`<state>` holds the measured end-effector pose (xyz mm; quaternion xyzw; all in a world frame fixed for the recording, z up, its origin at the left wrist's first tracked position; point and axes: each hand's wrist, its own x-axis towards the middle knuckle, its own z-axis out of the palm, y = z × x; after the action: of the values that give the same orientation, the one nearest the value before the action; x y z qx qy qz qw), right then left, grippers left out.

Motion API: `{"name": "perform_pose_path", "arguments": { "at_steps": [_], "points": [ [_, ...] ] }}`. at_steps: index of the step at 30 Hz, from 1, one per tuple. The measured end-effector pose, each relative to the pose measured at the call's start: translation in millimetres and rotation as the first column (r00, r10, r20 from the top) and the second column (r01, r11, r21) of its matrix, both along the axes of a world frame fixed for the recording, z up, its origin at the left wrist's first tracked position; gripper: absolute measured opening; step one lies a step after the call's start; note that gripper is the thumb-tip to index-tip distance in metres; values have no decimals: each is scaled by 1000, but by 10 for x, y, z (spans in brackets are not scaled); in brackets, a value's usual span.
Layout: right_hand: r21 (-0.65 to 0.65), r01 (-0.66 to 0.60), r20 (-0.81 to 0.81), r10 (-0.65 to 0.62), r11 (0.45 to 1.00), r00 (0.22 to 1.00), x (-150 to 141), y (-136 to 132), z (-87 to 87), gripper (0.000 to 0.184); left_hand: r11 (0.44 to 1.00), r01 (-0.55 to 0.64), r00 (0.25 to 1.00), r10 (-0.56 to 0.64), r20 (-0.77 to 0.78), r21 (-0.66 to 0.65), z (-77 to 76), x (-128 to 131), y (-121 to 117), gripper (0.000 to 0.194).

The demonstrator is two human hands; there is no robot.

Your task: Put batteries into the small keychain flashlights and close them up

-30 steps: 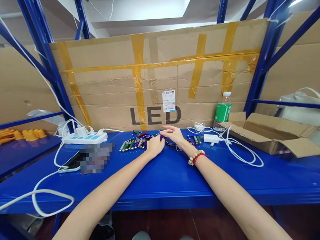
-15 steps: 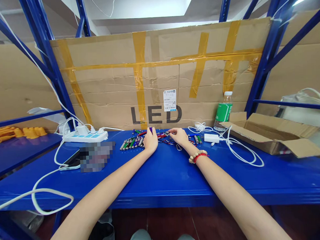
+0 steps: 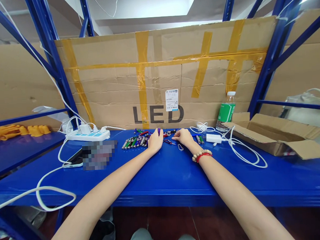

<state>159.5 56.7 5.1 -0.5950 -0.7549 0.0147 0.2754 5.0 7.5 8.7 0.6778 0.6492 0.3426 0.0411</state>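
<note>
My left hand [image 3: 156, 141] is closed around a small purple metal tube [image 3: 159, 131], likely a mini flashlight, whose end pokes up past the fingers. To its left lies a row of similar tubes [image 3: 134, 142] in silver, green, purple and other colours. My right hand [image 3: 183, 137] is at the right of the pile, thumb and fingers pinched together; whatever they grip is too small to make out. Just below it, a silver carabiner [image 3: 180, 147] rests on the blue shelf [image 3: 168, 177]. Red and dark clips [image 3: 169, 142] lie between the hands. More tubes [image 3: 200, 139] sit beyond my right wrist.
A white power strip [image 3: 88, 135] and a pixelated patch [image 3: 100, 155] are at left. On the right are a white charger [image 3: 213, 138] with looped cable, a green-labelled bottle [image 3: 226, 111] and an open cardboard box [image 3: 279, 138]. A large taped carton [image 3: 115, 86] stands behind.
The whole view has shifted slightly, so things appear a little further right. My left hand still holds the purple tube. The right hand's fingers have drawn back slightly from the pile.
</note>
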Motion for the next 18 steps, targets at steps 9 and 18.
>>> {"name": "perform_pose_path", "arguments": {
  "at_steps": [9,18],
  "points": [
    [-28,46,83,-44,999,996,-64,-88,67,10,987,156,938,-161,-305,-41,-10,103,-69,33],
    [2,8,20,-8,1000,1000,-59,-59,34,20,992,119,918,-125,-377,-38,-19,101,-59,31]
  ]
}}
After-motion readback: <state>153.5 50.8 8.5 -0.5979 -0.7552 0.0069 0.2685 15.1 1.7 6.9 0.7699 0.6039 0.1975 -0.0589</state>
